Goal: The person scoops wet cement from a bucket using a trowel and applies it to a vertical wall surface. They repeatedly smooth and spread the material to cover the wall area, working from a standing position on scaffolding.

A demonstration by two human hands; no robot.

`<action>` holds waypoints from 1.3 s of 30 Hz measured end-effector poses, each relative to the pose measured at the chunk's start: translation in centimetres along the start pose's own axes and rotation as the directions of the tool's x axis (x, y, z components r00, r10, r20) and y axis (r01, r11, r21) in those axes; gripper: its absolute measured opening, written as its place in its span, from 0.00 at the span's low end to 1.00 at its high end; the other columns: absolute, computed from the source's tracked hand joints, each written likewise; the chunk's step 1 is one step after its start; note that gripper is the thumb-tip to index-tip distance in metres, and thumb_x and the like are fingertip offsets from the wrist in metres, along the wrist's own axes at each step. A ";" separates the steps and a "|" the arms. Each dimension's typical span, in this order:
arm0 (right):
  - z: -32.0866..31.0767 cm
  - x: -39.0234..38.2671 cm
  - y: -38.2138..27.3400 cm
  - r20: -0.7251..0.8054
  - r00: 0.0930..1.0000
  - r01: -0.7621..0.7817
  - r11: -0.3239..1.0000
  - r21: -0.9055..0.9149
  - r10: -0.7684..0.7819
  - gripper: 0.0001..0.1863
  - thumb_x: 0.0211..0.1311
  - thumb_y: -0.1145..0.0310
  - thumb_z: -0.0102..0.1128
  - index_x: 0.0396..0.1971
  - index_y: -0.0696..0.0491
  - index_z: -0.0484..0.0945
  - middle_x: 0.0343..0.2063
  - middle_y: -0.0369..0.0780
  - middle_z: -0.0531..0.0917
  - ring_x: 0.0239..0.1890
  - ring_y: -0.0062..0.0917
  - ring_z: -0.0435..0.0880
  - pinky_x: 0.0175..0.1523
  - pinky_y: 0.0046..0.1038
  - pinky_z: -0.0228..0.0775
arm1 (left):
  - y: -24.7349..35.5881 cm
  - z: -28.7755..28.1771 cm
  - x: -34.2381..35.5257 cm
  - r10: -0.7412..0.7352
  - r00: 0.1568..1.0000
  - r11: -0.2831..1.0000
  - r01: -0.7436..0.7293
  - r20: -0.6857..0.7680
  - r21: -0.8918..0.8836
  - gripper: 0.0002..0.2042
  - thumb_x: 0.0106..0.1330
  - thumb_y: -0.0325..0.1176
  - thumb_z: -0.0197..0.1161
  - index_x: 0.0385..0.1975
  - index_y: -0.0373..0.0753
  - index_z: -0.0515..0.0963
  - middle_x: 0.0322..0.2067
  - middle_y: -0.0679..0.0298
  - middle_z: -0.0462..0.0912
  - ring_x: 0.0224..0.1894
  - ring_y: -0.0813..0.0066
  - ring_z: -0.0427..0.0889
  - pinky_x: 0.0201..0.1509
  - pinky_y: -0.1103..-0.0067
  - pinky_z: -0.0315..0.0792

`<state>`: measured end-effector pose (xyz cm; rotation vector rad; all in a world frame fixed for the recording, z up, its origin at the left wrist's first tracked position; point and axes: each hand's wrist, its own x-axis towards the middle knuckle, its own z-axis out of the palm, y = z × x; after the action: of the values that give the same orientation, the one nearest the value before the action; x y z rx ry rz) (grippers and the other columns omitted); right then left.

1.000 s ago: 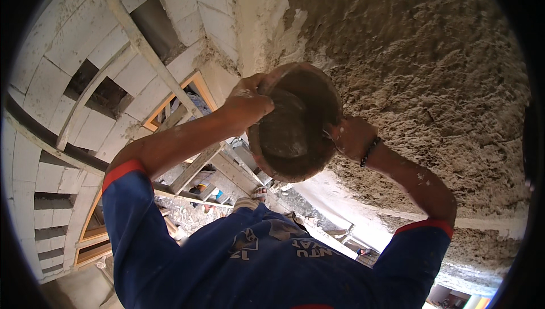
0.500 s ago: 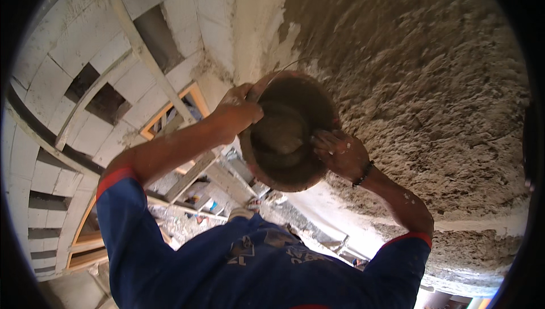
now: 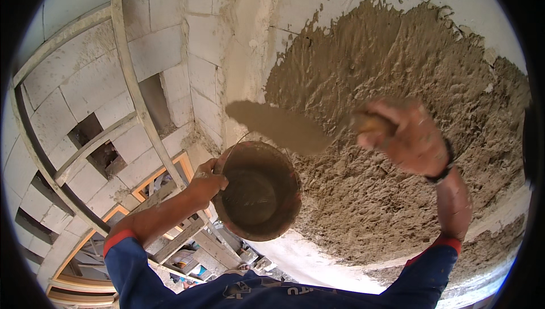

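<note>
My left hand [image 3: 208, 184] is closed on the left rim of a round mortar bucket [image 3: 292, 192], tilted so that its inside shows. Wet grey-brown mortar [image 3: 250, 195] lies at the bottom and coats the sides. A thin wire handle arcs over the far rim. My right hand [image 3: 411, 136], smeared by motion, grips the handle of a trowel [image 3: 278, 127]. The trowel's long blade points left, beyond the bucket's far rim and in front of the wall. It looks mortar-coloured all over; how much it carries, I cannot tell.
Rough wet plaster [image 3: 392, 70] covers much of the wall on the right, with bare pale blocks above it. Another block wall [image 3: 96, 87] with openings stands on the left, a wooden frame [image 3: 136, 99] before it. Planks and clutter [image 3: 193, 252] lie far below.
My right hand has come out of the bucket and swung up and right, with the trowel now in sight. The bucket, in my left hand, has shifted left and lower in view.
</note>
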<state>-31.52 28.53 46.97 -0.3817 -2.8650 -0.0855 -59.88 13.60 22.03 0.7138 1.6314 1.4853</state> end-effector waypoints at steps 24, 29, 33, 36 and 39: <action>6.4 -0.6 6.6 0.210 0.978 0.058 0.948 -0.314 0.010 0.23 0.66 0.48 0.51 0.52 0.49 0.75 0.48 0.46 0.78 0.30 0.28 0.83 0.36 0.31 0.78 | -3.9 0.7 1.9 -0.049 0.998 0.996 0.047 0.027 0.080 0.18 0.48 0.22 0.59 0.43 0.32 0.75 0.29 0.62 0.77 0.31 0.74 0.74 0.33 0.74 0.70; 16.5 -3.0 0.8 0.372 0.911 0.005 0.895 -0.445 0.179 0.14 0.65 0.58 0.51 0.48 0.42 0.77 0.41 0.47 0.78 0.40 0.30 0.81 0.31 0.30 0.78 | -2.8 2.2 1.6 0.008 0.998 0.992 -0.015 0.055 0.124 0.20 0.48 0.22 0.59 0.45 0.32 0.74 0.31 0.60 0.78 0.33 0.72 0.76 0.37 0.73 0.71; 20.2 -2.4 -0.4 0.446 0.882 0.094 0.871 -0.482 0.151 0.14 0.66 0.63 0.47 0.47 0.46 0.78 0.34 0.48 0.79 0.36 0.37 0.83 0.31 0.35 0.78 | -1.2 3.5 2.0 0.006 0.996 0.988 -0.019 0.086 0.155 0.21 0.48 0.21 0.58 0.46 0.31 0.74 0.31 0.59 0.79 0.34 0.71 0.77 0.38 0.74 0.71; 23.5 -3.7 1.3 0.525 0.850 0.153 0.939 -0.307 0.033 0.14 0.66 0.64 0.46 0.47 0.48 0.77 0.29 0.46 0.81 0.29 0.39 0.83 0.31 0.37 0.78 | 0.0 4.8 1.9 -0.001 0.990 0.987 -0.021 0.140 0.157 0.24 0.47 0.22 0.57 0.49 0.29 0.73 0.33 0.59 0.79 0.36 0.72 0.76 0.40 0.77 0.71; 27.1 -6.8 3.6 0.410 0.912 0.050 0.998 -0.042 -0.028 0.14 0.65 0.64 0.47 0.47 0.49 0.76 0.28 0.46 0.81 0.27 0.39 0.83 0.33 0.37 0.78 | 1.0 6.4 2.3 0.018 0.978 0.971 -0.067 0.209 0.230 0.25 0.46 0.24 0.57 0.50 0.29 0.73 0.34 0.58 0.79 0.36 0.72 0.76 0.41 0.78 0.70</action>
<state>-30.68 32.74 19.10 -0.3924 -3.2925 -0.0974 -55.81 19.04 22.68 1.0061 1.6555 1.2122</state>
